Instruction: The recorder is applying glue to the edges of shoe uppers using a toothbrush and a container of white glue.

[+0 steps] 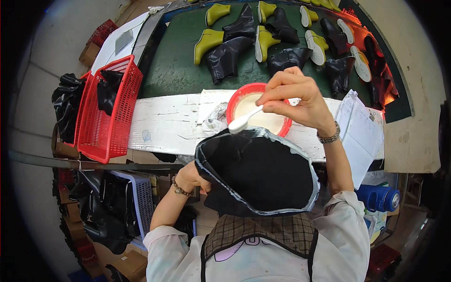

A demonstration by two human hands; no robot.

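Here's the right hand, thumb and fingertips pinched narrow on a white brush, its head right by the far edge of the black boot upper; touching or just above, I can't tell. That upper sits open in front of the chest, the left hand at its left side, those fingers mostly tucked from view, so their grip can't be told. Doing this well, I'd judge, means a light load, a thin even band along the edge, the mouth spread steadily. And look at the textures: smooth, dark, supple-looking material, a pale streaky rim, creamy liquid in a round red bowl, and glossy, rounded yellow-green boot forms beyond.
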